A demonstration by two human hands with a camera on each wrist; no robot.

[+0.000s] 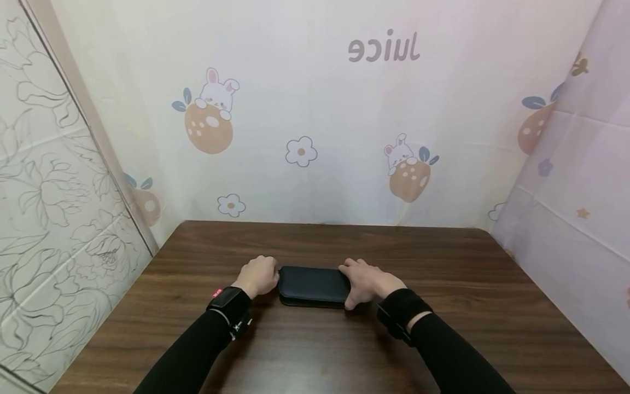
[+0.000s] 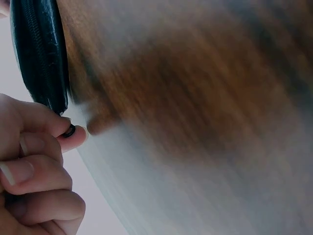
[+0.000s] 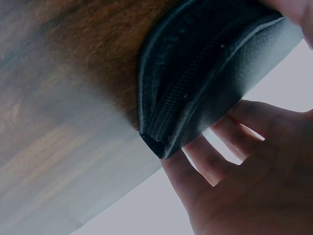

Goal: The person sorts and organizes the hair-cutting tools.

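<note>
A black leather-look zip wallet (image 1: 314, 285) lies flat on the wooden table, its long side across in front of me. Thumb and forefinger of my left hand (image 1: 258, 276) pinch a small dark zipper pull (image 2: 70, 131) just off the wallet's left end, with the other fingers curled into the palm. Over the opposite end, my right hand (image 1: 365, 282) grips the wallet, thumb on the near edge and fingers spread over the far side. Zipper teeth (image 3: 171, 100) run along the edge in the right wrist view.
The brown wood-grain table (image 1: 315, 350) ends against a pale curtain (image 1: 305, 98) printed with rabbits, fruit and flowers. A panel with line-drawn flowers (image 1: 54, 191) stands along the left side, and a pinkish curtain (image 1: 576, 219) hangs at the right.
</note>
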